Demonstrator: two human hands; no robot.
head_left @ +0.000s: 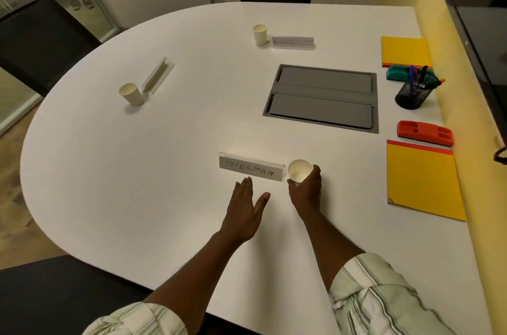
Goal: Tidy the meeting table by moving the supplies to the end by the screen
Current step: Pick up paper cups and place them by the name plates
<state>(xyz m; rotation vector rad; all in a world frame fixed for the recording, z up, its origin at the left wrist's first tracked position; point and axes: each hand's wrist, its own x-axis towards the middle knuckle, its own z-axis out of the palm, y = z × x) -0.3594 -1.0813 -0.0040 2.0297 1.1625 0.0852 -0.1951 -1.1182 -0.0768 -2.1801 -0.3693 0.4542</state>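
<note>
My right hand (pixel 306 192) grips a white paper cup (pixel 299 171) standing just right of a clear name plate (pixel 251 166) that reads SUPERMAN. My left hand (pixel 244 211) lies flat and open on the white table (pixel 137 183), just in front of that plate. Two more paper cups stand further off: one (pixel 131 94) at the left by a tilted name plate (pixel 158 75), one (pixel 260 34) at the far side beside another name plate (pixel 293 41).
Along the right edge by the dark screen (pixel 482 19) lie two yellow folders (pixel 424 182) (pixel 404 51), a red eraser (pixel 425 133), a teal eraser (pixel 399 72) and a black mesh pen cup (pixel 413 94). A grey cable hatch (pixel 323 97) sits mid-table. Black chairs (pixel 41 41) surround it.
</note>
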